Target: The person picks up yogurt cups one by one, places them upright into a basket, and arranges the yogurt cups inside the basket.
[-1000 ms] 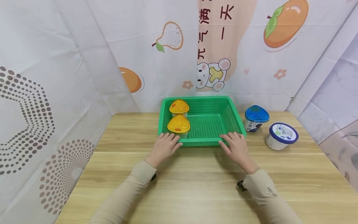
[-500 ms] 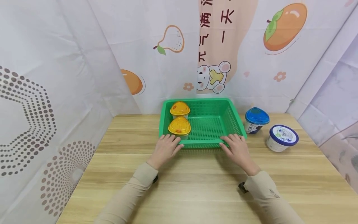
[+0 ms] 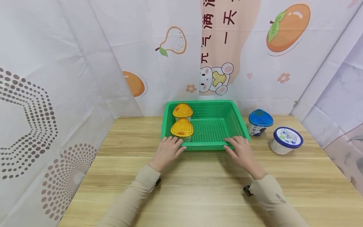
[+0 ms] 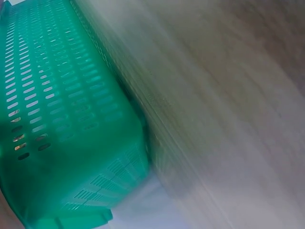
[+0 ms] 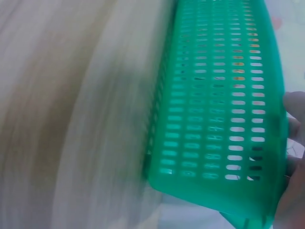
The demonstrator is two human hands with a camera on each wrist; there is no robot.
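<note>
A green plastic basket [image 3: 210, 127] with perforated walls stands on the wooden table against the back curtain. My left hand [image 3: 167, 152] grips its near rim at the left, fingers over the edge and thumb to the front. Near the right front corner, my right hand [image 3: 241, 154] holds the same rim in a like way. Two cups with yellow lids [image 3: 182, 127] stand one behind the other along the basket's left side. Both wrist views show the basket's outer wall [image 4: 71, 105] close up; fingers [image 5: 296, 106] lie at the rim in the right one.
To the right of the basket stands a cup with a blue lid [image 3: 260, 118]. Nearer the front is a round white tub [image 3: 286, 140] with a dark blue rim. A printed curtain [image 3: 147, 37] hangs behind the wooden table [image 3: 198, 189].
Everything sits slightly lower in the head view than one second ago. Both hands keep their hold on the near rim; basket and cups stay in place relative to each other.
</note>
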